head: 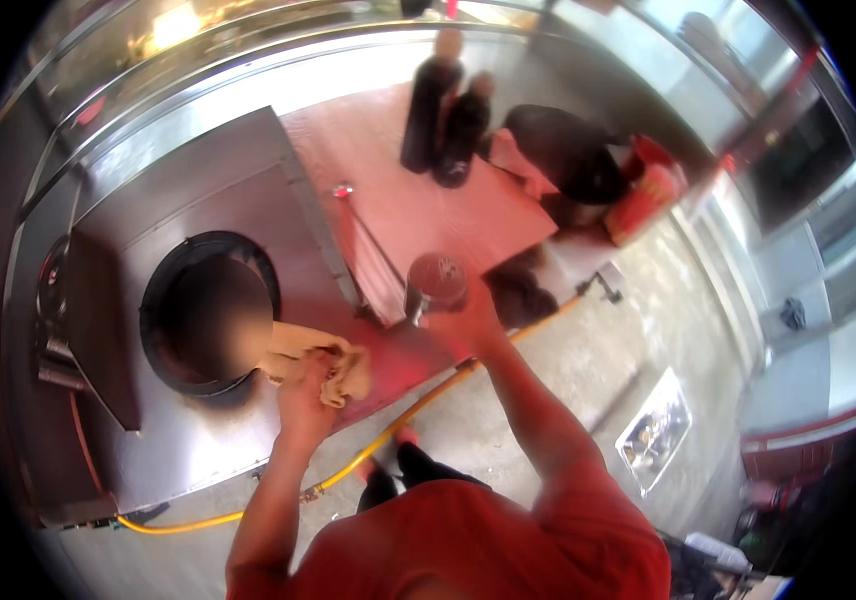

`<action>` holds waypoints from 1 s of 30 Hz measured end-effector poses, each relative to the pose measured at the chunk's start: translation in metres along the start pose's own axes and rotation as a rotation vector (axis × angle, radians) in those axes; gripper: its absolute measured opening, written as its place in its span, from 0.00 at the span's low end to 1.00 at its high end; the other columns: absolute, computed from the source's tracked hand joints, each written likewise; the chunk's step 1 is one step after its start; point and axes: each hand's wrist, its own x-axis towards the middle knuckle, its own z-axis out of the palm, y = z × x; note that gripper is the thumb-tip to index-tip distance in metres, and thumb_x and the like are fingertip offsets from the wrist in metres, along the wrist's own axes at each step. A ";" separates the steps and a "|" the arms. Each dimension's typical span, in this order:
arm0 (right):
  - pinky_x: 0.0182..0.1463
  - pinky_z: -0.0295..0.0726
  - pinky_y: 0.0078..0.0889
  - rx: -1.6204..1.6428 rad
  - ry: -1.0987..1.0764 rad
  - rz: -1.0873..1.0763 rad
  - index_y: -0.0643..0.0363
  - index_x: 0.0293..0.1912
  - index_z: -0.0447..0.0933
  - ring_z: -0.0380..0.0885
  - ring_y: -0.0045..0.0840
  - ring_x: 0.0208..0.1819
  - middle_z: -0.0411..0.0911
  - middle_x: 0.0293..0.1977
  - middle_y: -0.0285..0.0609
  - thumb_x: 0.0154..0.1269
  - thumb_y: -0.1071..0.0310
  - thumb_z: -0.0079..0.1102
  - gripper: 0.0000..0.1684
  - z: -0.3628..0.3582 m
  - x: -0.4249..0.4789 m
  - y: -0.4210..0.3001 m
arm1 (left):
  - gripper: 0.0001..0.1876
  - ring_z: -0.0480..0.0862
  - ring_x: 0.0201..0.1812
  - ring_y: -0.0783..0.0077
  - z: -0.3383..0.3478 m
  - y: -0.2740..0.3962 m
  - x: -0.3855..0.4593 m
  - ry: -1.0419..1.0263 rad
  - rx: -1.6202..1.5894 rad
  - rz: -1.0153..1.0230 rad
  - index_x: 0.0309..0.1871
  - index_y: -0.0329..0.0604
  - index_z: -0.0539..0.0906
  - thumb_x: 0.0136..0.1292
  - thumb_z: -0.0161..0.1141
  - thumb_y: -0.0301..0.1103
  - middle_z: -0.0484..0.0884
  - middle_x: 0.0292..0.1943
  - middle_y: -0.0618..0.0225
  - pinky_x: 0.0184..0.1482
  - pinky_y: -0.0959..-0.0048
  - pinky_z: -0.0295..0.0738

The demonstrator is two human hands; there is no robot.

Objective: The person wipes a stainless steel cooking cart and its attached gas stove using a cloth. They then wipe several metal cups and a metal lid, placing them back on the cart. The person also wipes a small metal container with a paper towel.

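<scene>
A tan cloth (349,375) is bunched in my left hand (308,397), at the near right edge of a round black burner ring or pan (270,277) on a metal stove top. The middle of that round thing is blurred, so what lies inside it cannot be told. My right hand (469,319) is closed round a clear container (435,281), which is held over the red surface right of the stove. Its contents cannot be made out.
Two dark bottles (431,112) stand on the pinkish counter (368,127). Farther right are a black rounded object (563,150) and a red packet (645,202). A yellow gas hose (413,412) runs along the near edge. A metal panel (105,322) stands upright left of the burner.
</scene>
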 end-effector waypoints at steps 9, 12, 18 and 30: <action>0.54 0.73 0.31 0.213 0.186 0.130 0.59 0.58 0.62 0.71 0.27 0.54 0.71 0.51 0.39 0.34 0.78 0.71 0.47 -0.042 -0.118 -0.005 | 0.24 0.78 0.47 0.56 0.031 -0.023 -0.002 0.056 -0.069 -0.056 0.50 0.45 0.76 0.46 0.62 0.22 0.76 0.48 0.58 0.46 0.70 0.75; 0.48 0.77 0.32 0.301 0.157 0.119 0.60 0.59 0.62 0.74 0.27 0.48 0.73 0.48 0.41 0.36 0.79 0.70 0.46 -0.044 -0.119 0.004 | 0.28 0.76 0.52 0.55 0.021 -0.006 -0.005 -0.016 0.253 0.008 0.56 0.46 0.73 0.46 0.63 0.25 0.71 0.55 0.57 0.51 0.67 0.73; 0.49 0.78 0.36 0.397 -0.174 0.138 0.64 0.57 0.62 0.76 0.34 0.48 0.74 0.45 0.46 0.38 0.80 0.65 0.41 -0.031 -0.119 0.005 | 0.27 0.72 0.56 0.55 0.014 0.041 -0.071 0.064 0.280 -0.114 0.57 0.47 0.73 0.50 0.63 0.33 0.72 0.56 0.55 0.56 0.62 0.68; 0.50 0.76 0.42 0.547 -0.800 0.419 0.63 0.56 0.64 0.75 0.40 0.48 0.73 0.46 0.49 0.45 0.75 0.65 0.36 0.145 -0.186 -0.012 | 0.21 0.82 0.44 0.60 -0.066 0.074 -0.309 0.124 -0.128 -0.773 0.56 0.42 0.75 0.58 0.59 0.33 0.80 0.47 0.55 0.48 0.68 0.75</action>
